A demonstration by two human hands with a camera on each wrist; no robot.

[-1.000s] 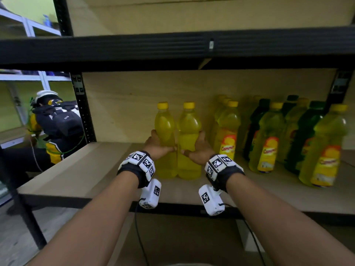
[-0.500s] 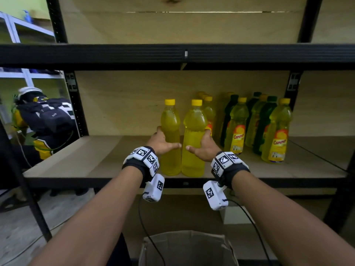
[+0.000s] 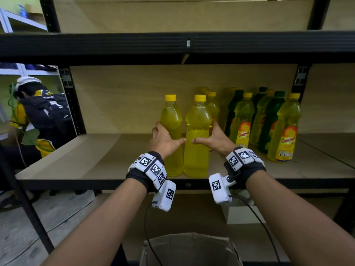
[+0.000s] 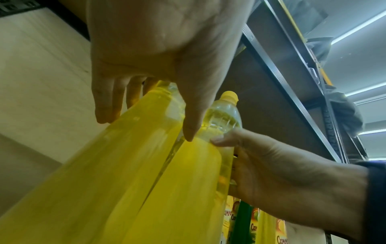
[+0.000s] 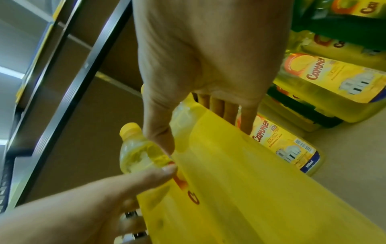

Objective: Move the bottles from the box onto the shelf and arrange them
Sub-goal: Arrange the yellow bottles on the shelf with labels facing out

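Note:
Two label-less-looking yellow bottles with yellow caps appear to stand side by side at the front edge of the wooden shelf (image 3: 80, 162). My left hand (image 3: 165, 138) grips the left bottle (image 3: 171, 120) at mid-height, thumb in front and fingers behind. My right hand (image 3: 213, 139) grips the right bottle (image 3: 197, 160) the same way. The thumbs nearly meet between the bottles. In the left wrist view the left hand (image 4: 146, 105) wraps the left bottle (image 4: 94, 173). In the right wrist view the right hand (image 5: 200, 118) wraps the right bottle (image 5: 240, 189).
Several labelled yellow and green bottles (image 3: 243, 127) stand in rows on the shelf's right half, close behind my right hand. An open cardboard box (image 3: 189, 248) sits below, in front of me. A black shelf beam (image 3: 115, 44) runs overhead. A person (image 3: 40, 112) crouches at far left.
The view has pulled back and dropped, so the box shows below. Both hands keep their grip on the two bottles, which now sit nearer the shelf's front edge.

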